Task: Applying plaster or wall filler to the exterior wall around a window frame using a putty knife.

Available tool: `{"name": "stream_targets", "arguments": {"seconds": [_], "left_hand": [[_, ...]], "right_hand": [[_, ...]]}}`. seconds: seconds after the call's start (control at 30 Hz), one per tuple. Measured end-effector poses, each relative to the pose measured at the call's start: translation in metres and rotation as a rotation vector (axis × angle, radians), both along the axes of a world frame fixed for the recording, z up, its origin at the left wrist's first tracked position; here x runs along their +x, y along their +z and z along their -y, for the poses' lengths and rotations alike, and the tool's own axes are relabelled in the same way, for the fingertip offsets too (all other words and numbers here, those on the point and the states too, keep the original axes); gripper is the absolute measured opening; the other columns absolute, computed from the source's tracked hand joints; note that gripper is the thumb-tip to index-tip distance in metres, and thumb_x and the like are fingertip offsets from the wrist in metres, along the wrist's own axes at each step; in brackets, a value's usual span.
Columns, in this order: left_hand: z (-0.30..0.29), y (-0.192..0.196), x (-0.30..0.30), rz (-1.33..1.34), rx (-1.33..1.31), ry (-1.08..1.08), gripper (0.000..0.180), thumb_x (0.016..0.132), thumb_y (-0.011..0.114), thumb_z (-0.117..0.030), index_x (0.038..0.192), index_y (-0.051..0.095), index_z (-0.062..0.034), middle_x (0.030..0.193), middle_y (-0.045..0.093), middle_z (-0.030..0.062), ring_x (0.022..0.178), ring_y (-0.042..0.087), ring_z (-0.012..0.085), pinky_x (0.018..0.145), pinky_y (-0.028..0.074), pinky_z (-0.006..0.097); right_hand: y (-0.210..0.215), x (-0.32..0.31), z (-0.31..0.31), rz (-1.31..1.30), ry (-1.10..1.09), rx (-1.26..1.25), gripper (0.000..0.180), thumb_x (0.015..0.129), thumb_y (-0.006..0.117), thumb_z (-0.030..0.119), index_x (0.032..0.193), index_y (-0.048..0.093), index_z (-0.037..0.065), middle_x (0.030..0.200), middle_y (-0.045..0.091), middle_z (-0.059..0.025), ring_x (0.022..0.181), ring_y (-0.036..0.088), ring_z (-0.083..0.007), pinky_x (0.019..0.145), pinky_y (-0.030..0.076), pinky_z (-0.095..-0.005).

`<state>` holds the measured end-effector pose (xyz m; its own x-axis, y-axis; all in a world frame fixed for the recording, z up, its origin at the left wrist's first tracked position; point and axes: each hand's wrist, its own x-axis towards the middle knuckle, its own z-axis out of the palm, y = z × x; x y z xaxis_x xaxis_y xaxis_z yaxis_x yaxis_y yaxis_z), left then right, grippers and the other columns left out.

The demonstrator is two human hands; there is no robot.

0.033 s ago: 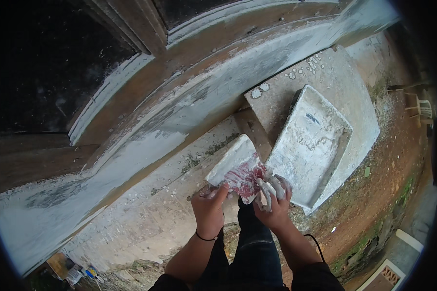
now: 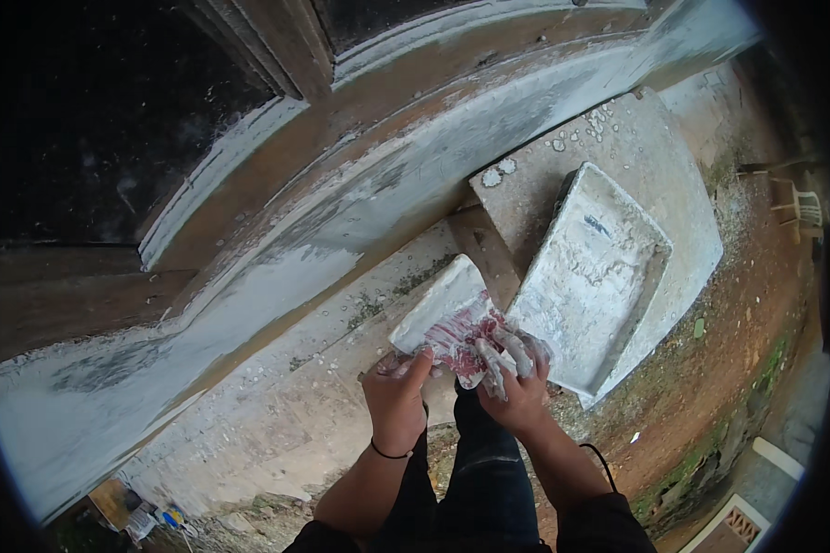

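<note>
Both hands grip a paste-caked flat tool through a red-and-white cloth, just above the step.

The left hand pinches the white float at its near edge; the right hand, fingers smeared white, closes around the cloth. Wet fingers could let it slip onto the concrete step. Beyond, the tray lies tilted on the slab's edge and might slide.

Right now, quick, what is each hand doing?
Left hand: closed on the edge of the white putty-covered trowel.
Right hand: closed on the red-and-white rag, pressed against the trowel.
</note>
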<state>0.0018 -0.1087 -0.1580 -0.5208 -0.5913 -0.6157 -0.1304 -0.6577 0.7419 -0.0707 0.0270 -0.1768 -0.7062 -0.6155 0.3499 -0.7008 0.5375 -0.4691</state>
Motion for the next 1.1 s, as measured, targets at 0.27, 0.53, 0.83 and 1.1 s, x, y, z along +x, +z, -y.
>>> {"name": "stream_targets", "arguments": {"seconds": [0.27,0.53,0.83,1.1], "left_hand": [[0.030,0.036,0.014,-0.031,-0.019,0.144,0.019,0.077,0.062,-0.011,0.090,0.056,0.0022,0.080,0.058,0.0048,0.069,0.055,0.0104,0.064,0.045,0.025],[0.032,0.036,0.020,-0.244,-0.165,0.073,0.030,0.082,0.059,-0.020,0.101,0.051,0.0025,0.089,0.057,0.0071,0.078,0.056,0.0152,0.073,0.046,0.031],[0.034,0.005,0.037,-0.062,-0.162,0.097,0.024,0.083,0.058,-0.023,0.083,0.056,0.0004,0.076,0.059,0.0071,0.071,0.054,0.0140,0.070,0.040,0.027],[0.035,-0.004,0.035,0.055,-0.197,0.056,0.026,0.084,0.055,-0.025,0.081,0.055,0.0011,0.074,0.059,0.0084,0.071,0.054,0.0137,0.069,0.039,0.026]], "right_hand": [[-0.018,-0.007,0.047,-0.283,0.239,-0.108,0.025,0.065,0.057,0.021,0.087,0.067,0.018,0.101,0.060,-0.0045,0.084,0.053,-0.0173,0.087,0.031,-0.0401],[0.011,-0.025,0.083,0.131,0.058,-0.508,0.026,0.066,0.064,-0.001,0.091,0.063,0.002,0.089,0.061,-0.0094,0.075,0.057,-0.0244,0.071,0.044,-0.0325],[-0.030,-0.054,0.136,1.616,0.104,-1.589,0.036,0.076,0.059,0.001,0.110,0.046,-0.002,0.104,0.055,-0.0130,0.093,0.056,-0.0232,0.082,0.048,-0.0363],[-0.063,-0.082,0.165,1.838,0.266,-1.654,0.029,0.076,0.057,0.000,0.104,0.050,-0.004,0.098,0.057,-0.0137,0.088,0.059,-0.0262,0.076,0.051,-0.0387]]}}
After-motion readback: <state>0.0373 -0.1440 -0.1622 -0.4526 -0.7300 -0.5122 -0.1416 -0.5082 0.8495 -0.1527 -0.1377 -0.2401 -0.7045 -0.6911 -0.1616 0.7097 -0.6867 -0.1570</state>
